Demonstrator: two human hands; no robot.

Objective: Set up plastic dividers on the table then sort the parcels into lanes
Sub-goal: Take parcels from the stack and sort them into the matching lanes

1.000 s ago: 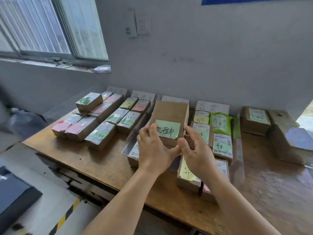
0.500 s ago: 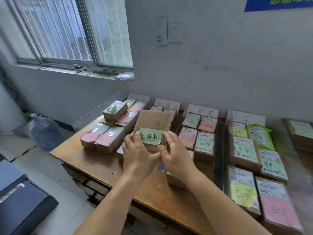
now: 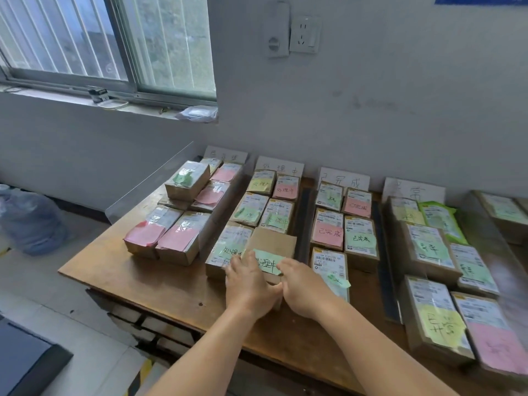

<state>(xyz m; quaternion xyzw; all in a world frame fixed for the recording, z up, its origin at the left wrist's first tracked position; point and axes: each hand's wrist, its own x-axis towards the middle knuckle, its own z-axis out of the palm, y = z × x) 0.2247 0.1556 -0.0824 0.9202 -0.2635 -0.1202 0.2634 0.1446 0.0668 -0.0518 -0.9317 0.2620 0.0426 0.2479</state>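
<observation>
Wooden counter (image 3: 160,281) stands below a window and carries parcels in lanes. Both hands grip a brown parcel (image 3: 273,241) with a green note at the near end of the second lane; left hand (image 3: 247,284) and right hand (image 3: 304,287) have fingers curled on its near edge.

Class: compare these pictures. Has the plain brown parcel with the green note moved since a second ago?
Yes. The brown parcel was held up above the lanes; now it lies down on the table, in the second lane beside a green-noted parcel.
</observation>
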